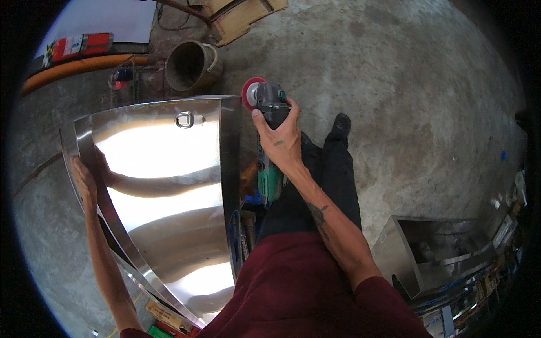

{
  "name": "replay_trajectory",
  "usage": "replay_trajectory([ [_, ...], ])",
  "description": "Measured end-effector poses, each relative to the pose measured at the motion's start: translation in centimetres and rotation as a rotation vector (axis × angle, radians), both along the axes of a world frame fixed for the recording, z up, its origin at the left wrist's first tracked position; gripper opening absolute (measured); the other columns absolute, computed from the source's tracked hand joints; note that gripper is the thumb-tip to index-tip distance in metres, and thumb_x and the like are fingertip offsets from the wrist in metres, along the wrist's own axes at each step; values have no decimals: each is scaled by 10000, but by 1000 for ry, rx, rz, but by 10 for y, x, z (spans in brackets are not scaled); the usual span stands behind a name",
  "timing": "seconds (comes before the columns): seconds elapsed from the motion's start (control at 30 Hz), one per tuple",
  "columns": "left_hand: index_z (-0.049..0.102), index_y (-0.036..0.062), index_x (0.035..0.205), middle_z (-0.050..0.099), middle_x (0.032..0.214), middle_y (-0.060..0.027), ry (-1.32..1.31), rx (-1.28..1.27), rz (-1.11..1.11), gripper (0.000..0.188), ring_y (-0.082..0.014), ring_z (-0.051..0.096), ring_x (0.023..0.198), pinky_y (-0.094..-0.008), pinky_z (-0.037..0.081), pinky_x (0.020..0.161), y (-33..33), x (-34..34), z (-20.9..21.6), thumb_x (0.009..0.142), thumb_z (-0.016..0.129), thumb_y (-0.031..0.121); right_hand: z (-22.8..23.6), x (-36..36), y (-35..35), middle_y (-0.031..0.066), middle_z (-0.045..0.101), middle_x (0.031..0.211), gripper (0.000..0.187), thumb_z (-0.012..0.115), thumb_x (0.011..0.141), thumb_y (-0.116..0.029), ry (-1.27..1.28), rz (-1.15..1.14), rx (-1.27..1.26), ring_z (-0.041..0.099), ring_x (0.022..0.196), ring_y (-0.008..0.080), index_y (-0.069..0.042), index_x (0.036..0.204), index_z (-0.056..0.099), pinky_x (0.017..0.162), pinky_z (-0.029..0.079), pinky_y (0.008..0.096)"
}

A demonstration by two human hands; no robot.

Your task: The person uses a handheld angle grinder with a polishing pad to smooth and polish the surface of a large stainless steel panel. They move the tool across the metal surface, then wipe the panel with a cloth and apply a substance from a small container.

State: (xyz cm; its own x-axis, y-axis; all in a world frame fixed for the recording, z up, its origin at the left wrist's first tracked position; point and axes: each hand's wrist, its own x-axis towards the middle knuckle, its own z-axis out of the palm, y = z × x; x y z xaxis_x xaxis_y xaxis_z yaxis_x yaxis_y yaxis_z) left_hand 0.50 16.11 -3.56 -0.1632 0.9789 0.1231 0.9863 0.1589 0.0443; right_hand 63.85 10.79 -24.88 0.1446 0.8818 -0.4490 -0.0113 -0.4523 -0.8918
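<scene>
My right hand (280,138) grips a green and grey angle grinder (269,143) with a red disc (251,93) at its far end. The disc sits at the top right corner of a large shiny stainless steel box (163,186). My left hand (83,179) lies flat against the box's left edge, fingers spread along the rim. A small oval cut-out (185,119) shows near the top of the steel panel. My arm is reflected in the polished surface.
Concrete floor all around. A rusty metal bucket (190,65) stands behind the box, with an orange pipe (79,69) and a red and white object at the upper left. A wooden pallet piece (242,17) lies at the top. Another steel box (439,248) sits at the lower right.
</scene>
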Motion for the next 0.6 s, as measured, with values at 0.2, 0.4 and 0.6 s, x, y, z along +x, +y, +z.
replay_trajectory([
  [0.2,585,-83,1487,638,1412,-301,25,50,17,770,-431,606,1305,-507,440,1159,-6,13,2,1232,277,576,28,0,-7,288,718,1202,907,802,1059,-455,53,-17,47,798,999,337,70,1605,302,882,639,447],
  [0.4,585,-63,1262,591,1108,-211,33,87,-74,602,-330,566,1020,-455,474,975,-1,47,2,1247,270,450,60,0,-13,286,731,1170,902,816,1056,-419,125,-22,149,809,1000,324,64,1605,288,862,660,440],
  [0.6,553,-36,1183,527,1022,-159,15,124,-77,550,-277,517,944,-432,464,910,-3,50,0,1247,279,436,49,-3,-13,281,746,1140,906,817,1053,-428,91,-50,182,816,981,335,69,1602,296,856,661,444],
])
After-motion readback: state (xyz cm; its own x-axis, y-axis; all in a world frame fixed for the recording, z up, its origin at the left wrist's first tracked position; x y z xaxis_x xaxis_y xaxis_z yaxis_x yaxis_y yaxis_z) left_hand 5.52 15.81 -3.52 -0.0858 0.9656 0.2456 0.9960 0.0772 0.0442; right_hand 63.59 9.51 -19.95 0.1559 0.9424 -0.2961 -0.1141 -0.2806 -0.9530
